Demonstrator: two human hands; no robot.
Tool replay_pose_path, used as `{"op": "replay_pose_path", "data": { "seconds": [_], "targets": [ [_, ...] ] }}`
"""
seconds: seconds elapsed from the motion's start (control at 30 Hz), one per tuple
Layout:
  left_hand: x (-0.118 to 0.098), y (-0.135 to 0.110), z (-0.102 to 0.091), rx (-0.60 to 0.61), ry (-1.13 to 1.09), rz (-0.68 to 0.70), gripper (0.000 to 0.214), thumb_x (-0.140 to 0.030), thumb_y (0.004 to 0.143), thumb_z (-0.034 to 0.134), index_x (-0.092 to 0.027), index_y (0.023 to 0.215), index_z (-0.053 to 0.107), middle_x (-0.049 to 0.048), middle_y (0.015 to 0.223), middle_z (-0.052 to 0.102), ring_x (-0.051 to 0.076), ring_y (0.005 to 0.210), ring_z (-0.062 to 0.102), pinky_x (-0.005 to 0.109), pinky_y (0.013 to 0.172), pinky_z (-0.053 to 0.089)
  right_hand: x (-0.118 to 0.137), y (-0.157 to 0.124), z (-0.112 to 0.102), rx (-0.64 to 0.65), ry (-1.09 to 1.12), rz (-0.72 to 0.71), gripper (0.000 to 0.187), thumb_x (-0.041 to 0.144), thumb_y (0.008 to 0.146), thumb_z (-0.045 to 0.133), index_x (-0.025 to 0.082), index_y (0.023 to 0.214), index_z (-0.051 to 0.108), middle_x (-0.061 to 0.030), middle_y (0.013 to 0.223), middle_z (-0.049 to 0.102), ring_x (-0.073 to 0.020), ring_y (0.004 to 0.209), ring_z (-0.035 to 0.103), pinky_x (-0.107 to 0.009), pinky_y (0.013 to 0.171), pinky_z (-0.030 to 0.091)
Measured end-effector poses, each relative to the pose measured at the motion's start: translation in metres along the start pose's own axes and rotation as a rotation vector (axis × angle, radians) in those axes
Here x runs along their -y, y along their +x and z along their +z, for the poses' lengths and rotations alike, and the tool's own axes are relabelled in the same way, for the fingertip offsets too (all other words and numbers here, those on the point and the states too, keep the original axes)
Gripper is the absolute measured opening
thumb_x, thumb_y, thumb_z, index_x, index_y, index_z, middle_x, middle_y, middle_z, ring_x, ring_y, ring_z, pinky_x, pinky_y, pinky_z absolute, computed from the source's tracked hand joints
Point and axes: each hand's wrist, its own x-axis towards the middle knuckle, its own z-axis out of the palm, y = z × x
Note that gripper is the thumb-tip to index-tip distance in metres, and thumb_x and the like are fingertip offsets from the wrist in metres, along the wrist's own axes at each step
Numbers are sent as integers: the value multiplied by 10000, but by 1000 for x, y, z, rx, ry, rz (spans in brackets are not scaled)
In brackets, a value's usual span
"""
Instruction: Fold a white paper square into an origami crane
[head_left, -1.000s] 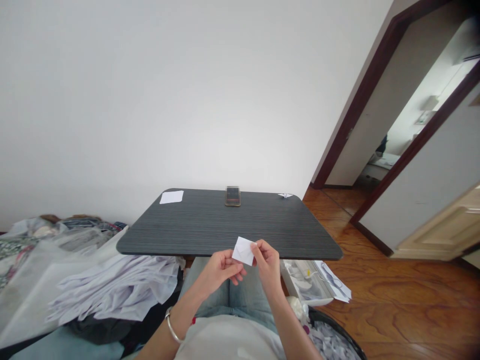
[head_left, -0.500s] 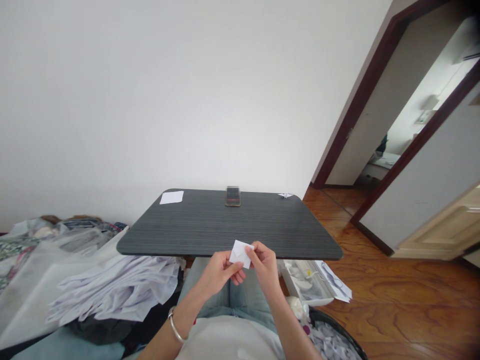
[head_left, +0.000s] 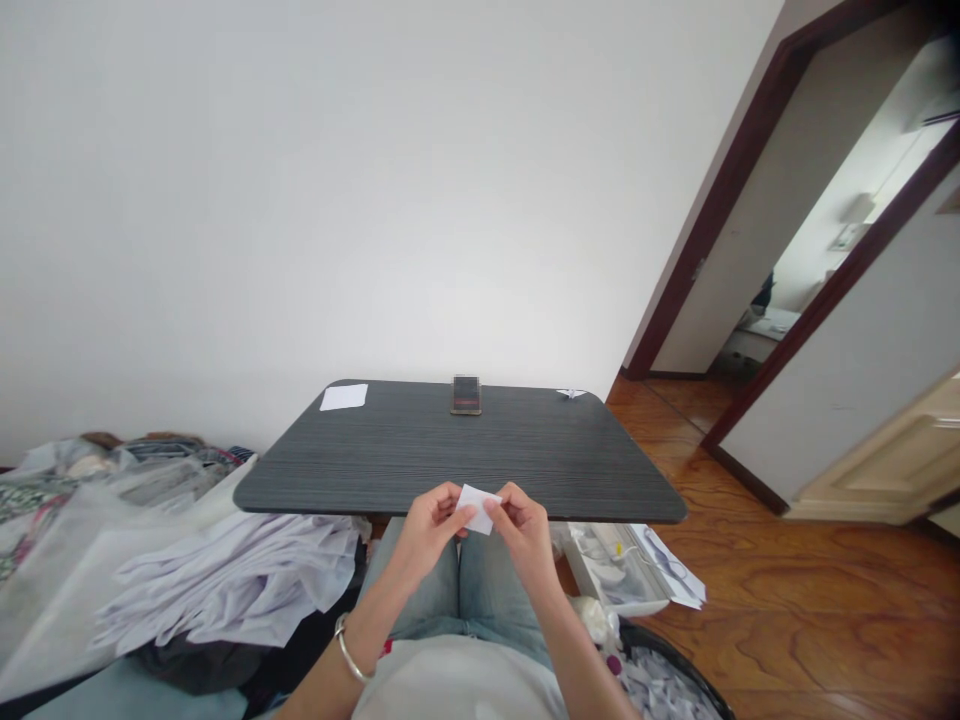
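Observation:
A small white folded paper (head_left: 478,508) is held between both hands, just over the near edge of the dark table (head_left: 450,455). My left hand (head_left: 435,525) pinches its left side between thumb and fingers. My right hand (head_left: 523,525) is closed on the right side, thumb on top. The fingers beneath the paper are partly hidden. At the table's far left corner lies a flat stack or sheet of white paper (head_left: 344,397). A small folded white paper piece (head_left: 571,393) rests at the far right corner.
A phone (head_left: 466,394) leans at the table's back edge near the white wall. White cloth (head_left: 240,580) is heaped to the left. On the right are an open white box (head_left: 619,580), papers (head_left: 671,565) and a black-rimmed container (head_left: 667,680) of paper scraps.
The paper has turned and lies flatter between my hands. My left hand has shifted slightly up, and its thumb now presses the paper's face near the right thumb.

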Motion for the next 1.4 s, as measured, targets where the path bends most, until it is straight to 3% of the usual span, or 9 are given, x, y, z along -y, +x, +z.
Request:
{"op": "replay_pose_path", "data": {
  "seconds": [0.1, 0.2, 0.3, 0.43, 0.63, 0.87, 1.03, 1.27, 1.4],
  "targets": [
    [-1, -1, -2, -147, 226, 101, 231, -348, 727, 624, -147, 622, 579, -26, 567, 518, 106, 543, 444, 204, 517, 339, 0, 0, 1, -16, -19, -11, 228, 323, 743, 627, 163, 592, 571, 51, 528, 435, -81, 478, 372, -204, 454, 302],
    [-3, -2, -4, -267, 386, 165, 199, -310, 714, 638, -157, 594, 595, -45, 505, 453, 101, 510, 391, 209, 503, 287, 3, 0, 1, 6, 73, 89, 191, 344, 752, 622, 163, 692, 622, 55, 463, 482, -72, 391, 389, -187, 380, 281],
    [-5, -2, -4, -243, 371, 156, 185, -310, 727, 625, -160, 619, 611, -43, 495, 483, 101, 485, 392, 212, 491, 282, 7, -1, 3, 30, 174, 151, 208, 370, 739, 637, 163, 722, 628, 4, 526, 613, -98, 405, 513, -173, 345, 315],
    [-6, -2, -4, -206, 295, 210, 157, -287, 728, 630, -156, 643, 642, 16, 658, 612, 129, 584, 497, 220, 543, 351, 11, -1, 4, 19, 248, 152, 208, 367, 708, 676, 163, 710, 632, -40, 611, 689, -132, 474, 602, -181, 364, 397],
    [-10, -2, -3, -336, 325, 307, 57, -169, 669, 657, -185, 639, 703, -34, 585, 442, 92, 525, 411, 202, 508, 319, 13, -3, 4, 13, 280, 115, 152, 322, 708, 689, 175, 711, 648, -23, 613, 691, -155, 586, 646, -203, 446, 476],
    [-12, -4, -5, -221, 162, 250, 88, -183, 689, 655, -173, 734, 729, 18, 677, 602, 132, 620, 550, 221, 575, 424, 9, -3, 1, -4, 249, 84, 123, 301, 701, 698, 183, 712, 664, -18, 632, 690, -163, 623, 647, -235, 503, 513],
    [-12, -4, -9, -153, 79, 222, 63, -206, 646, 707, -172, 694, 730, 35, 700, 638, 158, 668, 592, 245, 626, 465, 8, -3, 0, 8, 238, 79, 106, 295, 696, 701, 195, 714, 671, -10, 637, 679, -154, 618, 631, -248, 527, 522],
    [-14, -4, -6, -192, 95, 231, 76, -216, 679, 674, -162, 629, 692, 17, 647, 618, 144, 639, 569, 232, 607, 453, 5, -4, 3, -15, 229, 74, 110, 281, 651, 732, 195, 675, 666, 3, 587, 660, -143, 541, 597, -255, 519, 496],
    [-12, -5, -4, -195, 114, 210, 58, -215, 696, 660, -160, 703, 678, 14, 694, 634, 145, 665, 576, 226, 630, 445, 8, -4, 3, -30, 212, 59, 95, 261, 656, 727, 190, 652, 663, -2, 577, 665, -139, 525, 590, -246, 512, 472]
  ]
}}
